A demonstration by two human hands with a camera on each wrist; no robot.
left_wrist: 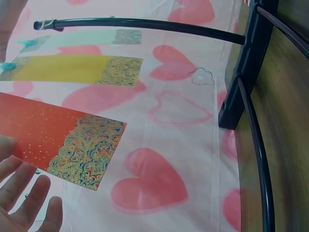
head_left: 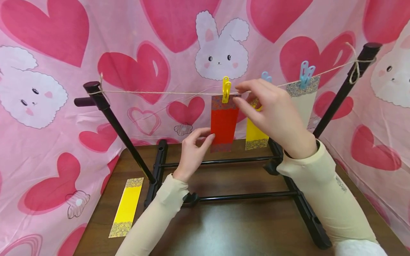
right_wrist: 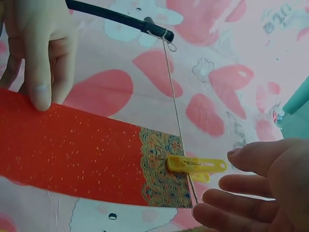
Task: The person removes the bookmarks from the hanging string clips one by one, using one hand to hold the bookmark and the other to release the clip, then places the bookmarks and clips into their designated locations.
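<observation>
A smooth red paper card (head_left: 225,124), gold-flecked with lace-patterned bands at its ends, hangs from thin twisted twine (head_left: 153,92) under a glossy yellow plastic clothespin (head_left: 226,89). The left hand (head_left: 193,153) pinches the card's edge at eight o'clock between thumb and fingers. At the clothespin's three o'clock, just beside it, the right hand (head_left: 272,110) holds nothing, thumb and fingers parted. In the head view, a lace-banded yellow paper card (head_left: 257,133) hangs at the red card's three o'clock; a flat yellow paper strip (head_left: 126,208) lies at eight o'clock on the brown wood-grained table (head_left: 237,227), beside the black tubular frame (head_left: 128,140).
</observation>
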